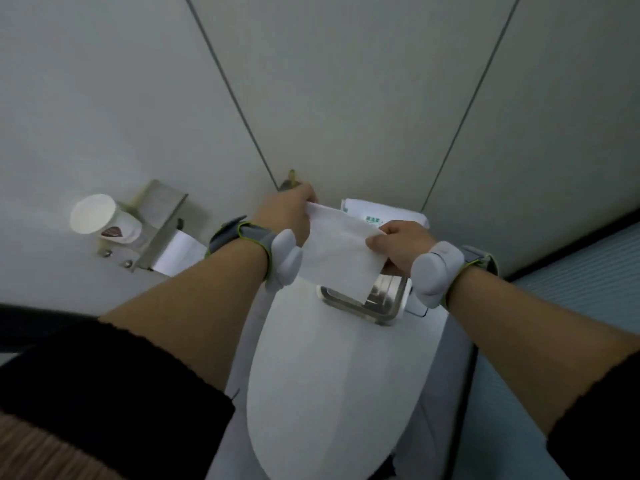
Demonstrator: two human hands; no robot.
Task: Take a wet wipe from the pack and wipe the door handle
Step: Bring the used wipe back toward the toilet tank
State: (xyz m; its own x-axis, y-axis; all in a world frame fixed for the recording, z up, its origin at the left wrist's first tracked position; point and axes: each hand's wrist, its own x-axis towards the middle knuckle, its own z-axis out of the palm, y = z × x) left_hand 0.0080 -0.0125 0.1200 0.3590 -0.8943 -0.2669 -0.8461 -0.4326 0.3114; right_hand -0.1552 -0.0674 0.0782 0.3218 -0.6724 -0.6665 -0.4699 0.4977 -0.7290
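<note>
A white wet wipe (337,252) is stretched flat between both hands above a closed white toilet lid (332,386). My left hand (285,214) pinches its upper left corner. My right hand (401,245) pinches its right edge. Behind the wipe, the white wet wipe pack (377,214) with green print lies on the ledge against the wall, partly hidden by my hands. No door handle is in view.
A steel flush plate (377,306) sits behind the lid. On the left wall is a metal toilet roll holder (161,220) with a paper cup (102,220) on it. Grey wall panels fill the top; blue tiles (571,292) lie at right.
</note>
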